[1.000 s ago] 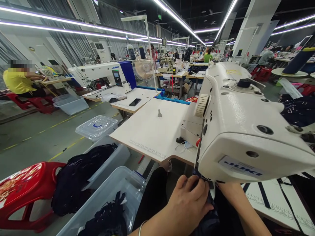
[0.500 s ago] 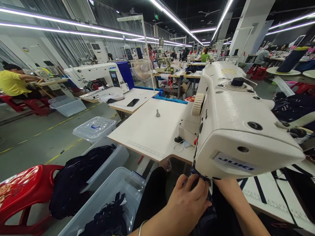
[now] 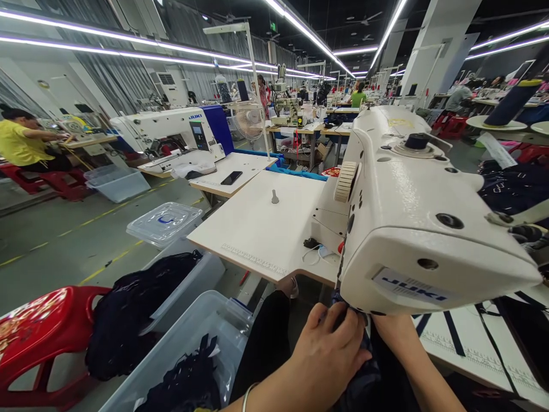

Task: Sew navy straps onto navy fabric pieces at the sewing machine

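A white Juki sewing machine (image 3: pixel 412 194) fills the right half of the view, its head end towards me. Under that head, my left hand (image 3: pixel 328 349) rests with fingers curled down onto dark navy fabric (image 3: pixel 364 377), pressing it at the needle area. My right hand (image 3: pixel 392 335) reaches under the machine head from the right. Its fingers are hidden by the head and the fabric. The needle itself is out of sight.
The white sewing table (image 3: pixel 266 229) stretches left with a thread stand pin (image 3: pixel 274 197). Clear bins (image 3: pixel 193 337) of dark fabric and a red stool (image 3: pixel 38 337) sit on the floor at left. Another Juki machine (image 3: pixel 171 134) and a seated person in yellow (image 3: pixel 21 146) are beyond.
Both hands stay at the fabric under the machine head. Only the camera has shifted slightly.
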{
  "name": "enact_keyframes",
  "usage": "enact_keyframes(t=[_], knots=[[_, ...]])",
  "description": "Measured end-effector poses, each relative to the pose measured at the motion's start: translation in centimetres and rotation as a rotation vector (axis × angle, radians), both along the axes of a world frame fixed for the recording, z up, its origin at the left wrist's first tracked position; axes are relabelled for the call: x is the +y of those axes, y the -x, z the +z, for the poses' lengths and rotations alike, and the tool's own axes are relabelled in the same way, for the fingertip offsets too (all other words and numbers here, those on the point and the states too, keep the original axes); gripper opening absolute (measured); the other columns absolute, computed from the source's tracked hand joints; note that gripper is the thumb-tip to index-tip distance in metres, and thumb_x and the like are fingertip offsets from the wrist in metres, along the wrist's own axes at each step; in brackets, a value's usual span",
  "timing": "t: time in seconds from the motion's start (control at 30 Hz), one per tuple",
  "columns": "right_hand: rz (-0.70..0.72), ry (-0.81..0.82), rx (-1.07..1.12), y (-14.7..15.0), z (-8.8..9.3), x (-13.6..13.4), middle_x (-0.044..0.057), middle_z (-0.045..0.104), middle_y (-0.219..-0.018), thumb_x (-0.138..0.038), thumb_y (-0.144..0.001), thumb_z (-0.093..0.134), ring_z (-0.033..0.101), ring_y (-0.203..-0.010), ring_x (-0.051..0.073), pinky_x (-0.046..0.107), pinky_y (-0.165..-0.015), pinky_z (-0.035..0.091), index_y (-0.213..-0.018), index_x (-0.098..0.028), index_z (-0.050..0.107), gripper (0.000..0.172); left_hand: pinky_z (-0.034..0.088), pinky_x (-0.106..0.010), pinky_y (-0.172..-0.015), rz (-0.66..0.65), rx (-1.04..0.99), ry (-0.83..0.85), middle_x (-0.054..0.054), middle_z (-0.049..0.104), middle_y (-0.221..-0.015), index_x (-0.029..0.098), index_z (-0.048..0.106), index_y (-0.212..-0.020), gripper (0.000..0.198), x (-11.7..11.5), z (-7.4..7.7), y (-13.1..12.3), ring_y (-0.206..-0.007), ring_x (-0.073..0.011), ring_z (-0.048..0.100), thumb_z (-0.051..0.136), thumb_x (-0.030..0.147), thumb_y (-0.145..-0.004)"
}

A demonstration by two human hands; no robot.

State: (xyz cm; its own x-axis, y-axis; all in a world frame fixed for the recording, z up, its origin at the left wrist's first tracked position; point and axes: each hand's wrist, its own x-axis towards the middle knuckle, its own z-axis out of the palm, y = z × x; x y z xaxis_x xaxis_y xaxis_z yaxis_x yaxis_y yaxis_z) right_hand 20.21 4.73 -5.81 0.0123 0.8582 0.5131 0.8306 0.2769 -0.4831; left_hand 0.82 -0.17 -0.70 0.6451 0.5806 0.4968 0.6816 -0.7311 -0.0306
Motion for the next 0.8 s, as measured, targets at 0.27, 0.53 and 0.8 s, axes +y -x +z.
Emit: enact_keyframes(t=[0.27,0.53,0.8], knots=[[-0.022,0.02,0.04,0.42,0.4,-0.11,0.011,0.07,-0.063,-0.028,-0.081,0.048,0.066,-0.087,0.034,0.049,-0.078,0.054,-0.069,-0.024,0.07,0.025,0.029,-0.035,-0.099,0.003,0.015,-0.022,-0.003,0.059,-0.13,0.017,0.054,-0.133,0.041,-0.06,-0.26,0.05,-0.121,-0.0192,0.047,0.041,0.043,-0.103],[-0.019,-0.003,0.065,0.31,0.19,0.01,0.012,0.071,-0.067,-0.031,-0.081,0.052,0.066,-0.09,0.035,0.051,-0.08,0.053,-0.069,-0.024,0.069,0.023,0.03,-0.036,-0.097,0.01,-0.001,-0.069,-0.002,0.06,-0.126,0.017,0.056,-0.131,0.041,-0.07,0.09,-0.08,-0.117,-0.0185,0.049,0.044,0.043,-0.102],[-0.009,-0.006,0.075,0.37,-0.01,0.01,0.012,0.072,-0.071,-0.031,-0.082,0.05,0.066,-0.092,0.035,0.05,-0.079,0.054,-0.073,-0.024,0.071,0.023,0.03,-0.036,-0.097,0.012,0.004,-0.092,-0.002,0.06,-0.126,0.017,0.058,-0.129,0.039,0.01,-0.14,-0.07,-0.119,-0.0197,0.048,0.043,0.042,-0.103]])
